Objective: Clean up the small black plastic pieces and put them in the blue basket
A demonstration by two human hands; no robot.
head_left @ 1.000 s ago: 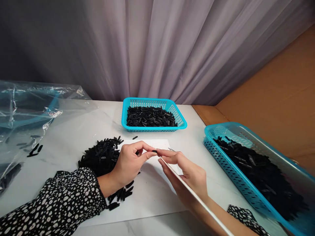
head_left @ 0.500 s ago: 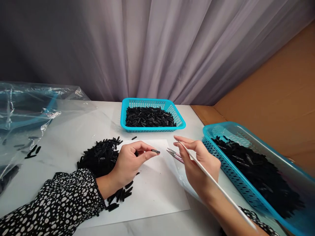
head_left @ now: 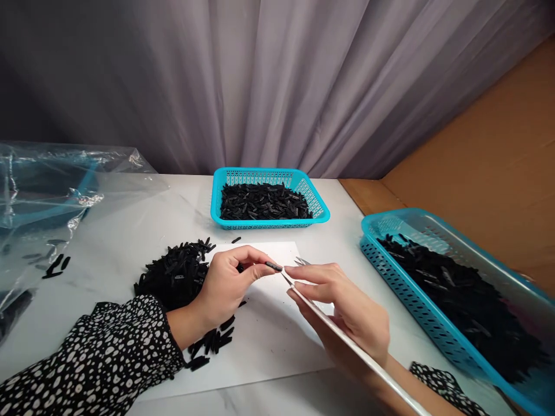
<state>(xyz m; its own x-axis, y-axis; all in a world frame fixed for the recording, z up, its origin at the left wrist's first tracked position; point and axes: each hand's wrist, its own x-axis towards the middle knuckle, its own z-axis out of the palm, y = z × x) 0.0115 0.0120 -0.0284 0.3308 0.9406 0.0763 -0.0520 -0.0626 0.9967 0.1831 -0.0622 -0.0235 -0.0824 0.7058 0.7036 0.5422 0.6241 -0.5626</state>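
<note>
The right hand (head_left: 347, 306) holds a long thin rod (head_left: 347, 341) that runs off the bottom edge at five o'clock, so its far end is unseen; its tip near the small black piece (head_left: 274, 266) is too fine to tell whether they touch. Both forearms are cut off by the bottom edge. The near basket (head_left: 433, 323) at three o'clock leaves the frame at the right and bottom. The plastic bag (head_left: 47, 196) at nine o'clock is cut by the left edge, its contents blurred. The left hand (head_left: 225, 289) hides part of the black pile (head_left: 173, 274).
</note>
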